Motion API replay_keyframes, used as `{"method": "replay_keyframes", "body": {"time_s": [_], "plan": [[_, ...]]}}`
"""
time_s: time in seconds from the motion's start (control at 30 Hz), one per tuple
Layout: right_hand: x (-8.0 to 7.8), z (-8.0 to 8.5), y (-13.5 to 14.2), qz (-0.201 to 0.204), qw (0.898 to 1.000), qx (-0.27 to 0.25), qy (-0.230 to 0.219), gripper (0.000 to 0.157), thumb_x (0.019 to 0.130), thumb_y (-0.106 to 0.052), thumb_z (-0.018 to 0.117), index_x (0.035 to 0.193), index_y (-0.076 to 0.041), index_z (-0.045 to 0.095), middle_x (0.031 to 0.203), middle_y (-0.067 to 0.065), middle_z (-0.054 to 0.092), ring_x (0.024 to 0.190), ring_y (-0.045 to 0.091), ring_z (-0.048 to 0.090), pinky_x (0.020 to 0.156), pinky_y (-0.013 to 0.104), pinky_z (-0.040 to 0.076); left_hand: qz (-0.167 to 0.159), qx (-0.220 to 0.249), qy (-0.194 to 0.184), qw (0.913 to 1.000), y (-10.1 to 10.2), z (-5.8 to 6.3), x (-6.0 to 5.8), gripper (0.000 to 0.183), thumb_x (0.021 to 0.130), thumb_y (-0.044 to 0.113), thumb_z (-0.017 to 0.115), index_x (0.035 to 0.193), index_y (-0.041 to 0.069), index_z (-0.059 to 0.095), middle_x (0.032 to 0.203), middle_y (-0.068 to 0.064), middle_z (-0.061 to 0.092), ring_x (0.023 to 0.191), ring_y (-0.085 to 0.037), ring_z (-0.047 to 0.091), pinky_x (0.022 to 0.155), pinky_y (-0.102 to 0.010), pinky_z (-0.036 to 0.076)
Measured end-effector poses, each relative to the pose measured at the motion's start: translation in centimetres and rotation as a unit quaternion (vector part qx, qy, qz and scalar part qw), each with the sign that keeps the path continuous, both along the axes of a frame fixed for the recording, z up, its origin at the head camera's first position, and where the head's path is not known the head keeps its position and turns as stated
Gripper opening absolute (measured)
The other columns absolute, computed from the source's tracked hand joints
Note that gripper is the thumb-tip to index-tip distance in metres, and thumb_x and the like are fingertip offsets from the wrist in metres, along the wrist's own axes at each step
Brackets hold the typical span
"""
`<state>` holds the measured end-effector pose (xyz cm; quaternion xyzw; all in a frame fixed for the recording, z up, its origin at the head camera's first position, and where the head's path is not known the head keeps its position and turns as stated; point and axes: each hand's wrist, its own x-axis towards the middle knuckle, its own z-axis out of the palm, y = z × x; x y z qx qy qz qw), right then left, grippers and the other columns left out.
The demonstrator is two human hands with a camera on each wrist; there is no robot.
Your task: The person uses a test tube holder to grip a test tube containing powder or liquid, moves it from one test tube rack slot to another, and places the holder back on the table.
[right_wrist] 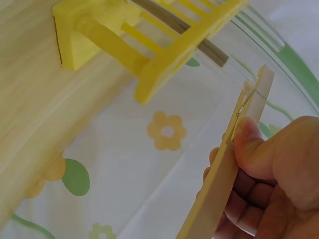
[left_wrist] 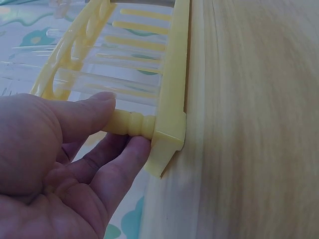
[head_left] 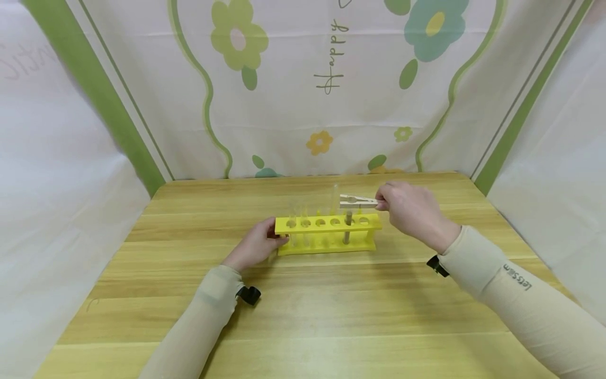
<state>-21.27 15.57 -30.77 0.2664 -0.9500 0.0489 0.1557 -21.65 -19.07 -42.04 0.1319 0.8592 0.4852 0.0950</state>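
A yellow test tube rack [head_left: 326, 225] stands on the wooden table. My left hand [head_left: 255, 243] grips its left end, with thumb and fingers around the ridged end post [left_wrist: 132, 123] in the left wrist view. My right hand [head_left: 409, 213] holds a wooden test tube clamp [head_left: 357, 202] above the rack's right part. Just below the clamp's jaws, a tube with dark grey-brown contents [head_left: 347, 229] stands upright in the rack. Whether the clamp grips the glass is hard to tell. Clear test tubes [left_wrist: 104, 82] stand in the rack's left holes.
Another clear tube [head_left: 335, 197] rises at the rack's back, near short yellow pegs. The wooden table [head_left: 312, 316] extends around the rack. A white floral cloth [head_left: 284, 105] hangs behind the table, and pale cloth [head_left: 61, 158] hangs at the sides.
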Motion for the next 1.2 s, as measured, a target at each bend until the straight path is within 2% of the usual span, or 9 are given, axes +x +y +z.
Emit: {"method": "replay_keyframes", "body": {"time_s": [0.23, 0.77, 1.2], "plan": [[0.1, 1.1, 0.2, 0.001, 1.0, -0.005, 0.022, 0.004, 0.09, -0.008, 0.073, 0.089, -0.005, 0.07, 0.084, 0.005, 0.065, 0.072, 0.024, 0.063, 0.052, 0.043, 0.051, 0.002, -0.001, 0.001, 1.0, 0.1, 0.1, 0.1, 0.023, 0.097, 0.015, 0.067, 0.119, 0.017, 0.06, 0.114, 0.0, 0.065, 0.103, -0.018, 0.061, 0.085, -0.036, 0.051], [0.5, 3.5, 0.8, -0.028, 0.999, -0.018, 0.017, 0.009, 0.093, -0.014, 0.07, 0.094, -0.006, 0.071, 0.089, 0.006, 0.069, 0.076, 0.03, 0.066, 0.05, 0.048, 0.049, 0.003, -0.005, 0.001, 1.0, 0.1, 0.3, 0.3, 0.025, 0.097, 0.014, 0.066, 0.122, 0.017, 0.06, 0.116, -0.001, 0.065, 0.101, -0.018, 0.061, 0.085, -0.036, 0.052], [0.6, 4.9, 1.9, -0.053, 0.998, -0.03, 0.004, 0.009, 0.093, -0.011, 0.069, 0.098, -0.005, 0.072, 0.094, 0.006, 0.069, 0.08, 0.028, 0.065, 0.061, 0.052, 0.051, 0.005, -0.005, 0.004, 1.0, 0.1, 0.3, 0.4, 0.027, 0.097, 0.013, 0.066, 0.123, 0.016, 0.06, 0.116, -0.001, 0.065, 0.102, -0.018, 0.062, 0.084, -0.035, 0.052]]}}
